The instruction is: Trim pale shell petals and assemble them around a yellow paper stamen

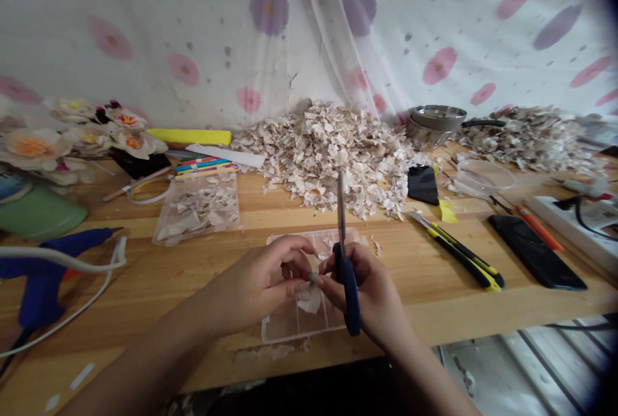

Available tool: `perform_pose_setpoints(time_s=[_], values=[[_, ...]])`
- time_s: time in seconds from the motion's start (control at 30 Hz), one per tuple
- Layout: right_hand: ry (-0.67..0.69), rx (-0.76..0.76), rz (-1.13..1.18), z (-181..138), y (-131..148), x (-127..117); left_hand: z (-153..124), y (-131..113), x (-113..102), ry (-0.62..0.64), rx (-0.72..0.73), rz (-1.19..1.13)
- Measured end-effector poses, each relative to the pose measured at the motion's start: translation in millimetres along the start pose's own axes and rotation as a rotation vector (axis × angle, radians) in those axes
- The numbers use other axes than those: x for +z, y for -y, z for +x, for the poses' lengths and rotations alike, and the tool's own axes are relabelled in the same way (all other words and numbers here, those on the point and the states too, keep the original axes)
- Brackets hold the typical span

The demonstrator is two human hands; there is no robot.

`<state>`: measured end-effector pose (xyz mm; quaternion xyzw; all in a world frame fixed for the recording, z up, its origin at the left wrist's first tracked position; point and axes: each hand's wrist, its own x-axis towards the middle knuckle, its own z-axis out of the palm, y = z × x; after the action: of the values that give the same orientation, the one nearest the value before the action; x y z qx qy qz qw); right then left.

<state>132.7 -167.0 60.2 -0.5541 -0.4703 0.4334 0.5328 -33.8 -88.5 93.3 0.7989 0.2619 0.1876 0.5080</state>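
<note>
My left hand is closed, thumb and fingers pinched together over a clear divided plastic box. Its fingertips meet those of my right hand around a thin whitish flake, which they mostly hide. Scissors with dark blue handles are in my right hand, their blades pointing up and away from me. Just under the fingertips a pale petal-like flake shows; whether it is held or lies in the box I cannot tell. More pale flakes are in the far part of the box.
A big heap of pale flakes lies at the back, beside a metal pot. On the right are a utility knife and a black phone. A flake-filled box, blue glue gun and flowers stand left.
</note>
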Motion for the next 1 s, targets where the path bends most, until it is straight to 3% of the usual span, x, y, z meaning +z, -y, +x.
perform_pose_setpoints(time_s=[0.13, 0.3, 0.47, 0.6, 0.73, 1.0], values=[[0.03, 0.003, -0.009, 1.1, -3.2, -0.4, -0.6, 9.9, 1.2, -0.08, 0.031, 0.145], [-0.012, -0.021, 0.017, -0.1, -4.2, 0.6, 0.3, 14.8, 2.3, -0.116, 0.037, 0.105], [-0.245, -0.103, -0.013, -3.1, -6.7, 4.7, 2.8, 12.7, 2.5, -0.194, -0.008, -0.027], [-0.416, -0.176, -0.053, -4.8, -14.5, 11.8, 4.7, 12.0, 10.9, -0.078, -0.104, -0.184], [-0.422, -0.168, -0.041, -5.4, -20.7, 15.9, 6.5, 10.9, 20.3, -0.009, -0.099, -0.293], [-0.407, -0.114, -0.033, -7.1, -17.3, 13.3, 4.3, 9.9, 13.7, -0.136, -0.085, -0.191]])
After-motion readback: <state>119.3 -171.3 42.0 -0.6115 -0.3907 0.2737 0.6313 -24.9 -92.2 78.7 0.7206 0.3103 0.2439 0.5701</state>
